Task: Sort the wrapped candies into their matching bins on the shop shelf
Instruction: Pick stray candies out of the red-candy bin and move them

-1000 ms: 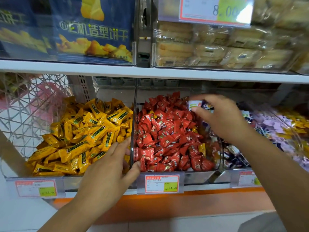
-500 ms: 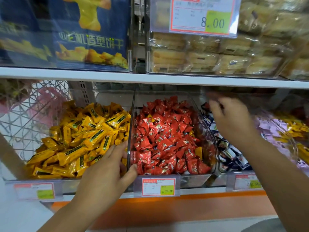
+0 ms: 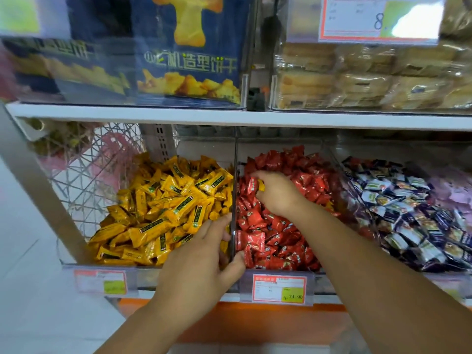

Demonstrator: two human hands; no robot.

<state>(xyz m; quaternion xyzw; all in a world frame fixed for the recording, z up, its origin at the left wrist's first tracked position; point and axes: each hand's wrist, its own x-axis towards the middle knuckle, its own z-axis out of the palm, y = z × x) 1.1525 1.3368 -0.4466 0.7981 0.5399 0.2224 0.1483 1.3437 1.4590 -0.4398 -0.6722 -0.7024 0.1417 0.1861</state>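
Shop: shelf bins (image 3: 278,273) of wrapped candies, price tags (image 3: 279,288) (24.90).

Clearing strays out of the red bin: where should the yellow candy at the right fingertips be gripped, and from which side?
Pinch the yellow candy by its exposed end, from above and the right, as the right hand does: the divider blocks the left, and red candies crowd round it.
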